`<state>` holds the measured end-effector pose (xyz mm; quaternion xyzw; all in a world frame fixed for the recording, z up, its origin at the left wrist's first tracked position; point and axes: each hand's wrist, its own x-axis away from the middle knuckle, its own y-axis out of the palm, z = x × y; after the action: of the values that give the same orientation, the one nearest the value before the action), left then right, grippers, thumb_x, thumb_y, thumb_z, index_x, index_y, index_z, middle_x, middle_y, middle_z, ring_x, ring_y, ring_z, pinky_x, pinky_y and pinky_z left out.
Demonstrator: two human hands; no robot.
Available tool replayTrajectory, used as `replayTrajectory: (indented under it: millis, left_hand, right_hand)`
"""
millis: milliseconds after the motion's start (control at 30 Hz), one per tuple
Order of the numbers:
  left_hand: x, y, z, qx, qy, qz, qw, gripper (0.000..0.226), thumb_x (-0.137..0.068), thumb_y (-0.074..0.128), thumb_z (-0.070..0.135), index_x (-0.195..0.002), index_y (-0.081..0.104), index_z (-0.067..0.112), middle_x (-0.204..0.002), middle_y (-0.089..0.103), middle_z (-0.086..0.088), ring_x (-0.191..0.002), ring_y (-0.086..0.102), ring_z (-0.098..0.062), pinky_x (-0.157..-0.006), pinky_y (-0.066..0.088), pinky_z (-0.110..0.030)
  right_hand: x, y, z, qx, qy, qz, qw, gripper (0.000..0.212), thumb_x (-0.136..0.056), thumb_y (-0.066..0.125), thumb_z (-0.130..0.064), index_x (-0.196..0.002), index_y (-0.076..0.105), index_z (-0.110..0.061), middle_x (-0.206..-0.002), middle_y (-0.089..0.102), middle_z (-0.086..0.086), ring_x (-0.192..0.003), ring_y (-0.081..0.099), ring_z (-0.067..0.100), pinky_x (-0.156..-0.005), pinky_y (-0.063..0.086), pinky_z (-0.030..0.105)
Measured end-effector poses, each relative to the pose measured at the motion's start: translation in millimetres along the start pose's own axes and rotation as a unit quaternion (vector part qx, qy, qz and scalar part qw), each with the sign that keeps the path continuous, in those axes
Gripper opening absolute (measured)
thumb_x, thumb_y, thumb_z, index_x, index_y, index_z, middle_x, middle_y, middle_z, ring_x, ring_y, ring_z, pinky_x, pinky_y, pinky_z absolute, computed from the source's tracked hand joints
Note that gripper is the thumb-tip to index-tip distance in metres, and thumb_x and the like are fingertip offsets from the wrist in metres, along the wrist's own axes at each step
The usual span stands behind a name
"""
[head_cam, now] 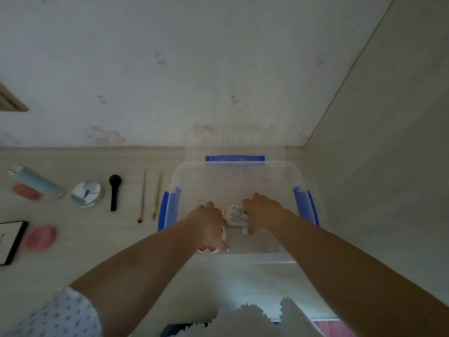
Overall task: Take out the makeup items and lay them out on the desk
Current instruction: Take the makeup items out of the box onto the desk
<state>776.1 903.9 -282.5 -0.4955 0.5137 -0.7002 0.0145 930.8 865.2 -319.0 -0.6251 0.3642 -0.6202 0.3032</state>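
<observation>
A clear plastic box (286, 171) with blue clips stands on the desk at the centre. Both my hands are inside it. My left hand (209, 220) and my right hand (264, 211) sit on either side of a small ornate compact (236, 215) with a pale picture on its lid. Fingers of both hands touch its edges; whether they grip it is unclear. Under my left hand lies a small white and pink item (209, 249), partly hidden. On the desk to the left lie a black brush (114, 190), two thin pencils (143, 195), a round silver compact (87, 193) and a blue tube (36, 181).
Two pink puffs (40, 238) and a black-framed palette (11, 242) lie at the far left. The box's clear lid (233, 139) leans against the wall behind it. A side wall rises on the right. White ruffled fabric (255, 317) lies at the near edge.
</observation>
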Motion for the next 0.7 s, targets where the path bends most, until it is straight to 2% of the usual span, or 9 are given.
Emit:
replayTrajectory:
  millis: [167,400,500,600,700]
  left_hand:
    - [-6.8,8.7,4.1,-0.027,-0.035,-0.012,0.999,0.092,-0.073,0.062,0.066,-0.136,0.037,0.004,-0.130,0.041,-0.014,-0.118,0.046,-0.029,-0.092,0.045,-0.041]
    - [-11.5,9.6,2.3,-0.019,-0.053,-0.013,0.998,0.095,-0.070,0.067,0.063,-0.135,0.033,0.003,-0.130,0.041,-0.014,-0.112,0.054,-0.031,-0.086,0.048,-0.040]
    - [-10.7,10.4,-0.5,0.000,-0.048,0.006,0.999,0.089,-0.072,0.067,0.058,-0.135,0.033,0.005,-0.128,0.040,-0.013,-0.113,0.052,-0.031,-0.085,0.047,-0.038]
    - [-4.8,3.6,-2.6,0.024,-0.034,0.036,0.998,0.083,-0.072,0.067,0.052,-0.133,0.034,0.007,-0.124,0.040,-0.013,-0.112,0.050,-0.030,-0.088,0.046,-0.038]
    - [7.7,-12.8,-4.4,0.058,-0.020,0.072,0.996,0.080,-0.073,0.068,0.049,-0.131,0.035,0.007,-0.124,0.042,-0.013,-0.110,0.051,-0.030,-0.089,0.045,-0.037]
  right_hand:
    - [-5.4,5.4,0.6,0.048,-0.009,0.043,0.998,0.069,-0.068,0.078,-0.026,-0.126,0.044,-0.011,-0.121,0.044,0.012,-0.107,0.051,0.029,-0.078,0.046,0.038]
    - [-5.1,-1.5,0.4,0.077,-0.033,0.048,0.995,0.057,-0.074,0.072,-0.021,-0.122,0.045,-0.009,-0.122,0.044,0.012,-0.109,0.048,0.026,-0.070,0.036,0.033]
    - [-2.0,-5.5,0.6,0.048,-0.034,0.038,0.998,0.060,-0.073,0.073,-0.023,-0.123,0.043,-0.009,-0.121,0.044,0.011,-0.109,0.048,0.027,-0.072,0.038,0.033]
    - [4.2,-18.1,1.3,-0.003,-0.026,0.028,0.999,0.065,-0.071,0.073,-0.034,-0.123,0.043,-0.010,-0.118,0.046,0.011,-0.106,0.051,0.027,-0.073,0.037,0.032]
    - [13.6,-35.1,6.1,-0.085,-0.015,0.030,0.996,0.066,-0.070,0.073,-0.041,-0.121,0.043,-0.011,-0.107,0.047,0.007,-0.096,0.052,0.024,-0.073,0.039,0.030]
